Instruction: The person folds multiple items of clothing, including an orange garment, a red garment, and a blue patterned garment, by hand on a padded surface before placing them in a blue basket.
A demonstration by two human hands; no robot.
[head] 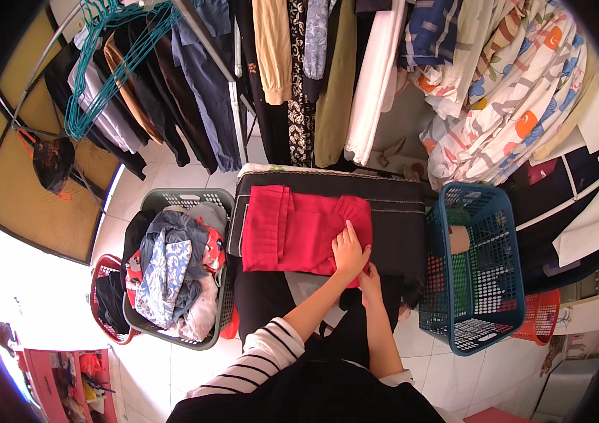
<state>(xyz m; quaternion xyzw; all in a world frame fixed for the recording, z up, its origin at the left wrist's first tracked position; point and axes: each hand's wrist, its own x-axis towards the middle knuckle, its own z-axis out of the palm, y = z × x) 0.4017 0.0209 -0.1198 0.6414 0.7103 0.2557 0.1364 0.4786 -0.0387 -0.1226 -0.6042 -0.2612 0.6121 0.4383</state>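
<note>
A red garment (307, 232), partly folded, lies on a board or table covered with dark cloth (397, 227) in front of me. My left hand (350, 251) rests on the garment near its right end, palm down with fingers spread. Just below it, my right hand (371, 283) is at the garment's lower right corner, its fingers at the red fabric's edge. The two hands are close together, and part of the right hand's grip is hidden.
A grey plastic basket (225, 301) heaped with clothes stands on the left, beside a red basket (106, 261). On the right is a blue plastic basket (437, 296). Clothes hang beyond the board, with teal hangers (80, 90) at the upper left.
</note>
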